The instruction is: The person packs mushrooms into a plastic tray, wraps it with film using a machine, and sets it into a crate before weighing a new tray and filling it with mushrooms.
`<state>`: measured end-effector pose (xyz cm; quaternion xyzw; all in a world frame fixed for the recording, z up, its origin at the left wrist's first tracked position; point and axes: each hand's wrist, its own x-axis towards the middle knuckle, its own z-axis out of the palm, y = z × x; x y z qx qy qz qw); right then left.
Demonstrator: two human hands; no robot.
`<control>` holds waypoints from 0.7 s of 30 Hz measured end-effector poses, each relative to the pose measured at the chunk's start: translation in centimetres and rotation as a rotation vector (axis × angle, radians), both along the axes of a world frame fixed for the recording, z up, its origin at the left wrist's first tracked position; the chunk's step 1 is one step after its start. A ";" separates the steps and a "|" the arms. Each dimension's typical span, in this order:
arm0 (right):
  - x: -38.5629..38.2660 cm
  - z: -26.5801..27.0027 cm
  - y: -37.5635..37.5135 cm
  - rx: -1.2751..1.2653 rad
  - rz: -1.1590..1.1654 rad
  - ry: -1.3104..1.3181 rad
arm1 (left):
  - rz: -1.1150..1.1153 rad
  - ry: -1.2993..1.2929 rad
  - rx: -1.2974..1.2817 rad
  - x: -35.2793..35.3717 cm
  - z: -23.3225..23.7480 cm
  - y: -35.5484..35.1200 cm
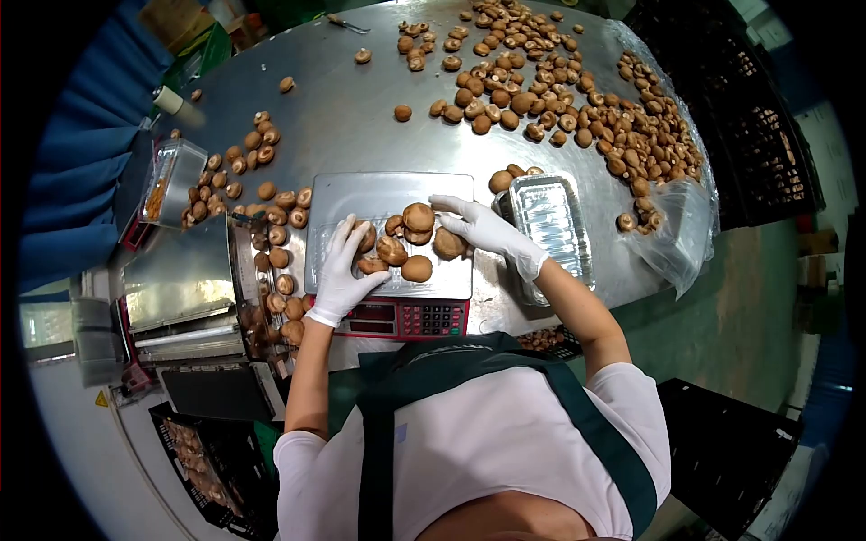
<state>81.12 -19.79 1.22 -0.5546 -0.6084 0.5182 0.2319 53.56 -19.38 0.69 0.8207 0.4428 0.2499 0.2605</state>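
Several brown mushrooms (391, 251) lie in a loose group on the steel plate of a red weighing scale (390, 187). My left hand (341, 272), in a white glove, is at the group's left side with its fingers apart, touching a mushroom there. From the right, my gloved right hand (483, 229) reaches over the plate's edge, fingers spread, against a large mushroom (448, 242). Neither hand is closed round anything. Just right of the scale stands a stack of clear plastic trays (548, 216).
A big heap of mushrooms (577, 99) covers the steel table's (361, 99) back right, beside a plastic bag (672, 225). More mushrooms (280, 234) lie left of the scale, near a wrapping machine (180, 270). Black crates (740, 117) stand at the right.
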 end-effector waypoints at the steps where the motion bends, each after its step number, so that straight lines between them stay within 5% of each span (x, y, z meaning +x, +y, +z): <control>1: -0.1 1.4 -0.4 -0.010 -0.049 0.077 | 0.006 0.003 -0.001 -0.1 0.0 0.0; 4: 0.2 1.1 -0.6 0.160 -0.094 0.066 | 0.015 -0.017 0.040 -0.2 0.0 -0.2; 8: -0.3 2.3 -1.0 0.070 -0.133 0.127 | 0.027 -0.067 0.054 -0.7 -0.7 -0.5; 11: -1.3 3.1 -1.1 -0.220 -0.132 0.239 | 0.046 -0.064 0.147 -0.7 -1.0 -0.6; 14: -2.3 1.7 -1.1 0.170 0.052 0.238 | 0.102 -0.094 0.226 -1.0 -1.7 -0.3; 15: -2.3 2.5 -1.5 -0.039 0.040 0.280 | 0.147 -0.143 0.186 -1.3 -2.0 -0.1; 21: -3.3 1.2 -1.6 0.053 0.052 0.166 | 0.174 -0.223 0.089 -0.5 -0.2 -1.0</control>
